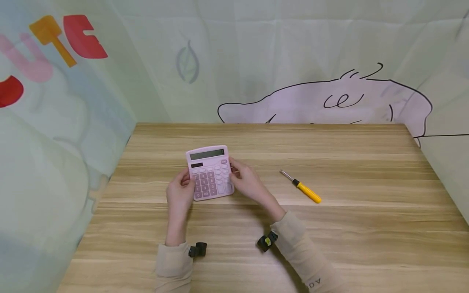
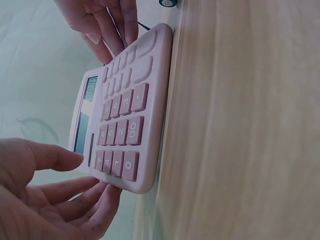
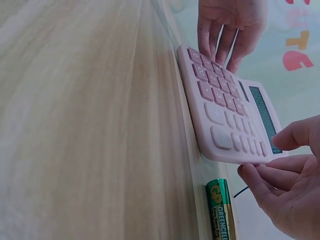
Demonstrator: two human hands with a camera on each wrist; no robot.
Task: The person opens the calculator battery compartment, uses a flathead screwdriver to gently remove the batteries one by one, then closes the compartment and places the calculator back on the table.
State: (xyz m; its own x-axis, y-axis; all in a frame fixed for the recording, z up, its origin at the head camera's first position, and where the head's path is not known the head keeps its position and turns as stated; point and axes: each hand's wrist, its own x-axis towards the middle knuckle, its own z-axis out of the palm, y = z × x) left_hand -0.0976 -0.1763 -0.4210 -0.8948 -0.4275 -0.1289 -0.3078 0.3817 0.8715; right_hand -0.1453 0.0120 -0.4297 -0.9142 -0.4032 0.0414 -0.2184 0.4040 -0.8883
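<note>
A pink calculator (image 1: pixel 220 190) lies face up on the left half of the table, tilted slightly, with a digit at the right of its display (image 1: pixel 207 154). My left hand (image 1: pixel 180 191) holds its left edge, thumb over the top side and fingers along the edge and underneath. At the opposite edge my right hand (image 1: pixel 249 181) grips it in the same way, the thumb (image 3: pixel 292 136) near the display corner in the right wrist view. A green and gold battery (image 3: pixel 220 207) lies just beside the calculator, below my right hand; the head view does not show it.
A screwdriver (image 1: pixel 307 192) with a yellow handle lies to the right of my right hand, its metal tip pointing away to the left. The wooden table (image 1: pixel 366 228) ends at a printed cloth (image 1: pixel 256 61) at the back and left.
</note>
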